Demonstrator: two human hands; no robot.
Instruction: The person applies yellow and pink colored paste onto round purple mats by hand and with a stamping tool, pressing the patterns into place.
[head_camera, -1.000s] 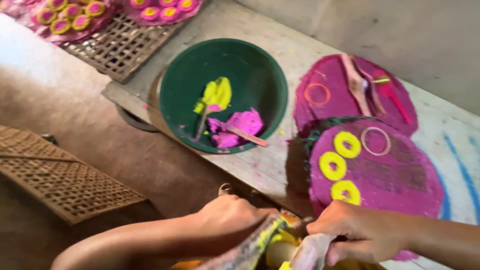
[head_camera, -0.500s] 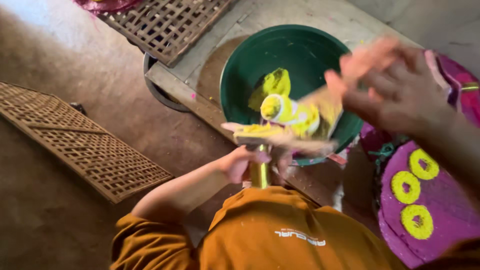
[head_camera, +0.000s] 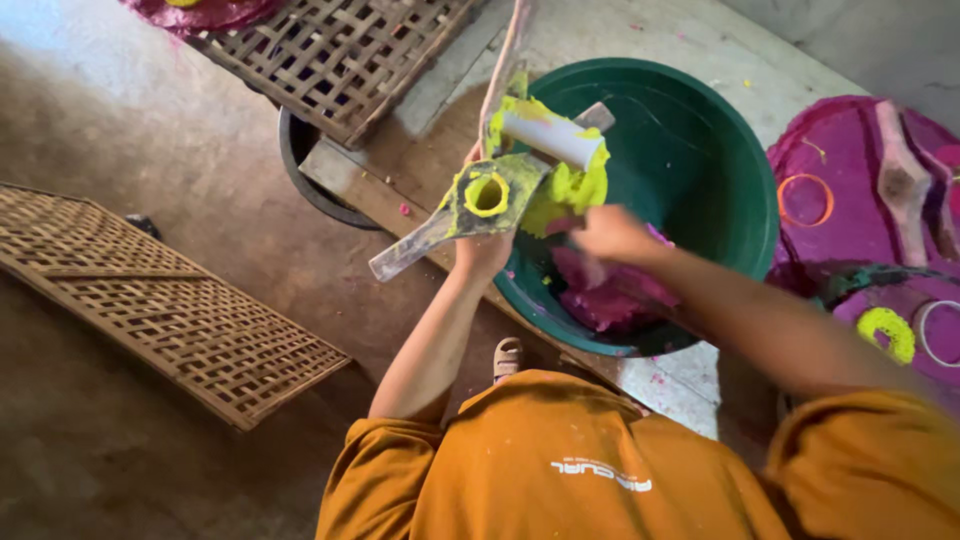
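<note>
Dusty brown floor all around, with everything clustered by the big round green plastic basin (head_camera: 700, 190) that sits on a pale paint-speckled board (head_camera: 690, 40). Left hand (head_camera: 485, 250), just at the basin's near-left rim, is wrapped around a flat wooden paddle with a round hole (head_camera: 470, 205), smeared in yellow-green paste; the paddle's tapered end sticks out leftward past the rim. Right hand (head_camera: 610, 232) hovers over the basin's near side, fingers curled near a white tube caked in yellow-green paste (head_camera: 555, 140) resting across the paddle — it's motion-blurred, so I can't tell if it's actually pinching anything.

Inside the basin, toward the near wall, sits a lump of magenta paste (head_camera: 610, 295). Right of the basin lie magenta discs with yellow rings (head_camera: 900, 330). Left of it, a woven bamboo lattice mat (head_camera: 340, 55) covers a dark tub, and another lattice panel (head_camera: 160, 300) lies on the floor farther left.

My take: keep the paddle tipped over the basin so drips fall inside, and steady that left wrist — yellow landing on the magenta lump would muddy both colours.
</note>
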